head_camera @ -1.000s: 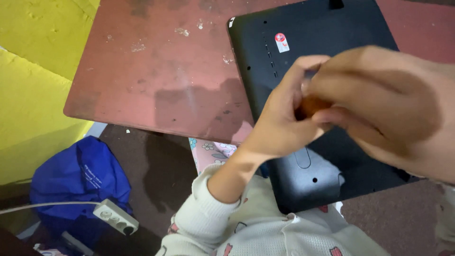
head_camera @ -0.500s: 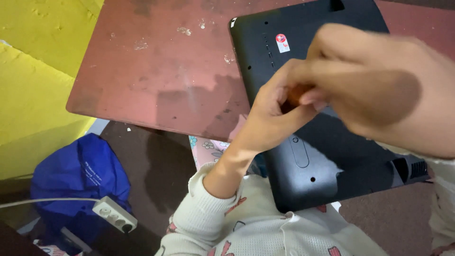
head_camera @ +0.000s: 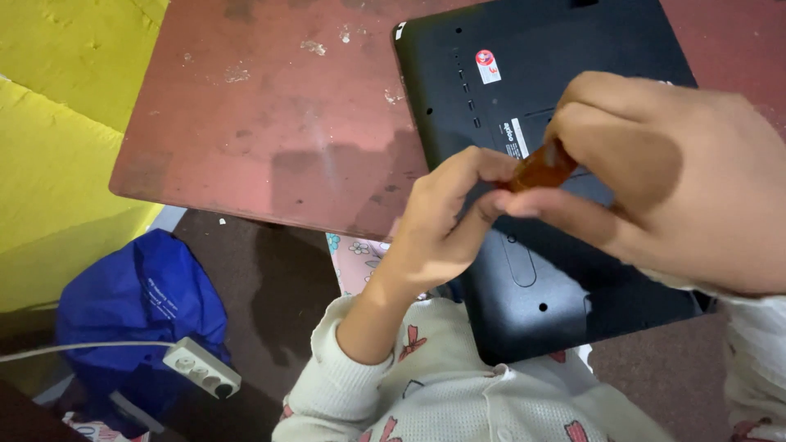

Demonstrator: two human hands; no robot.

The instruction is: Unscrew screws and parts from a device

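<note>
The left hand [head_camera: 446,217] reaches up from below, wrist bent, forearm in a cream sleeve pushed back to mid-forearm. Its fingers curl, the thumb and fingertips pinching toward the right hand. The right hand [head_camera: 655,176] comes in from the right, large and close, knuckles up, fingers bent down, thumb stretched left to meet the left fingertips.

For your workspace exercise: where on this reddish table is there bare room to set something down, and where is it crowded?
The free patch is the table top's left part, bordered by the yellow wall and the black laptop. It is crowded on the right, where the upturned laptop lies and the left hand and right hand pinch an orange tool handle above it.
</note>
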